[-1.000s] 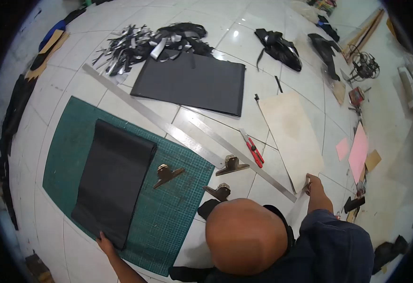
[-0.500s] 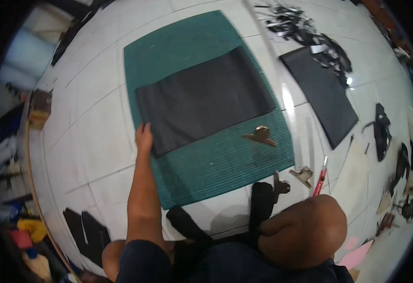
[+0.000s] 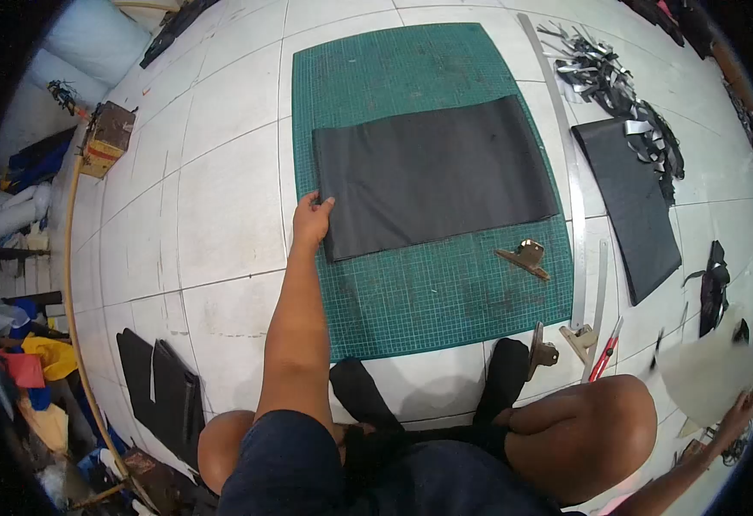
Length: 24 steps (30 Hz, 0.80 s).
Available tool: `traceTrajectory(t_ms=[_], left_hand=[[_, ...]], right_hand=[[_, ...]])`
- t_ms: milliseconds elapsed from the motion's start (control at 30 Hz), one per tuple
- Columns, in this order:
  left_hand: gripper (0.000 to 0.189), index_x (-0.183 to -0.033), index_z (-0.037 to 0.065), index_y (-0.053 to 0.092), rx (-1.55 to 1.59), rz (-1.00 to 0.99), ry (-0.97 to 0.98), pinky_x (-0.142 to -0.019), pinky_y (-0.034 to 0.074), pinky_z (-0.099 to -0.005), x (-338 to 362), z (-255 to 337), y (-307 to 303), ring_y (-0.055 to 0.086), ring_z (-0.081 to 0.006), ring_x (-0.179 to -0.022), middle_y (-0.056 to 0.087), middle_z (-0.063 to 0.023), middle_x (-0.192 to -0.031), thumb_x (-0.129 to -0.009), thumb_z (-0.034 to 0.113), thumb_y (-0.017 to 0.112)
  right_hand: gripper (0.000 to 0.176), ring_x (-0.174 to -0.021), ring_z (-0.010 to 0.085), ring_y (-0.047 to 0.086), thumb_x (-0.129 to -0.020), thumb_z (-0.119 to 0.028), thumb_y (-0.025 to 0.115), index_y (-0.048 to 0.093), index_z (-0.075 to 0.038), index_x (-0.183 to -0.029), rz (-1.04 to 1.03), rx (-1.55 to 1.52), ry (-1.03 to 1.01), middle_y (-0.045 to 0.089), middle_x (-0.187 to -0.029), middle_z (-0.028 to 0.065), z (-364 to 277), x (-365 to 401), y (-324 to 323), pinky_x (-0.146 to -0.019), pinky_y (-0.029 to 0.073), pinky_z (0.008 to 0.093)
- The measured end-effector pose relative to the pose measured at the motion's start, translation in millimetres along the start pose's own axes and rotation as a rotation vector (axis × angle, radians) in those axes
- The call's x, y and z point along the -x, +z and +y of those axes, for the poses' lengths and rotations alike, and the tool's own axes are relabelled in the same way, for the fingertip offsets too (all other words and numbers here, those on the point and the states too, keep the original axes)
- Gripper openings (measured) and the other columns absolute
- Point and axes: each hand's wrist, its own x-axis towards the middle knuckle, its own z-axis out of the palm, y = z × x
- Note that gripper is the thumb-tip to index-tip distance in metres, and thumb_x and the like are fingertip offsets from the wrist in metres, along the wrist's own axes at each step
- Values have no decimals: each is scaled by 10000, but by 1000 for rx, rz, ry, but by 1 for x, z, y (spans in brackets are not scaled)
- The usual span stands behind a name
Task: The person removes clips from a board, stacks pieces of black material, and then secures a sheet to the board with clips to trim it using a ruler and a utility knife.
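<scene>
My left hand (image 3: pixel 312 219) pinches the left edge of a black sheet of material (image 3: pixel 437 176), thumb on top and fingers at the edge. The sheet, which looks folded or layered, lies across a green cutting mat (image 3: pixel 411 310). At the far right, my right hand (image 3: pixel 740 411) grips the lower edge of a pale, paper-like sheet (image 3: pixel 708 370), partly blurred. A metal bulldog clip (image 3: pixel 527 258) rests on the mat below the black sheet. Two more clips, one dark (image 3: pixel 542 354) and one lighter (image 3: pixel 578 342), lie by my right foot.
A red cutter knife (image 3: pixel 604 357) and long metal rulers (image 3: pixel 576 215) lie right of the mat. Beyond them are another black piece (image 3: pixel 630 211) and a heap of black strips (image 3: pixel 600 77). Black pieces (image 3: pixel 161 387) lie at lower left; a cardboard box (image 3: pixel 108 138) stands at upper left.
My right hand has come into view at the right, holding the pale sheet, which lay on the floor before. My left hand stays at the black sheet's edge. The camera view has shifted.
</scene>
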Motion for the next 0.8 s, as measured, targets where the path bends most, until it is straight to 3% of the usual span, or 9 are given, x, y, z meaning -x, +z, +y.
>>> traceTrajectory(t_ms=[33,100,200,300,400,433,500,667,800], left_hand=[[655,-1381,-2,516,-43,21,24,-894,500,-378,-6,-9,2,644,-280,-981,656,-146,-1087,-866,348,719],[649,-1363,-6,527,-90,60,73,-877,501,-383,-13,-19,5,639,-296,-963,645,-159,-1064,-859,355,720],[596,-1302,-17,566,-207,249,201,-861,498,-400,0,-6,8,614,-306,-951,612,-161,-1053,-858,352,714],[581,-1287,-17,569,-185,421,314,-856,495,-392,31,47,17,597,-291,-948,587,-163,-1065,-861,351,711],[652,-1362,-13,506,78,35,286,-919,466,-350,48,91,35,577,-244,-1053,571,-155,-1185,-894,399,693],[671,-1383,-11,489,159,-61,293,-938,457,-338,54,103,42,573,-236,-1088,566,-155,-1222,-903,413,688],[734,-1432,-6,436,252,-141,267,-992,428,-351,68,129,48,543,-245,-1172,539,-171,-1303,-913,458,669],[843,-1503,11,344,368,-248,128,-1074,371,-415,61,148,40,483,-278,-1289,474,-194,-1423,-926,571,597],[826,-1497,22,362,536,-368,-92,-1083,363,-440,53,134,36,483,-282,-1289,481,-174,-1434,-937,599,552]], right_hand=[[548,-1334,329,487,-1029,-421,464,498,-38,-1420,80,298,-236,498,-1453,186,-16,-28,-17,-1055,411,417],[474,-1265,271,513,-1013,-326,515,523,-22,-1378,-3,-126,-346,539,-1390,159,-250,32,-80,-1042,410,377],[296,-1039,230,616,-964,-130,630,642,32,-1211,-102,-455,-479,666,-1190,128,-395,59,-123,-946,470,341],[238,-1016,210,613,-973,-110,616,653,63,-1132,4,-851,-668,667,-1141,126,-438,50,-131,-918,479,339],[226,-1045,230,612,-971,-121,633,657,39,-1129,28,-1283,-612,661,-1142,159,-477,28,-121,-938,475,346],[268,-1083,265,602,-953,-139,662,639,-49,-1204,271,-973,-902,635,-1198,186,-473,4,-107,-984,460,356],[388,-1186,281,560,-968,-215,618,568,-103,-1336,425,-747,-950,574,-1316,198,-480,-24,-72,-1048,426,361],[520,-1234,220,537,-1033,-308,478,441,1,-1449,-190,-1576,-254,541,-1364,196,-535,-26,30,-1076,401,321],[532,-1095,168,599,-998,-322,554,502,49,-1375,-504,-1563,-370,629,-1226,113,-546,-51,168,-1003,438,292]])
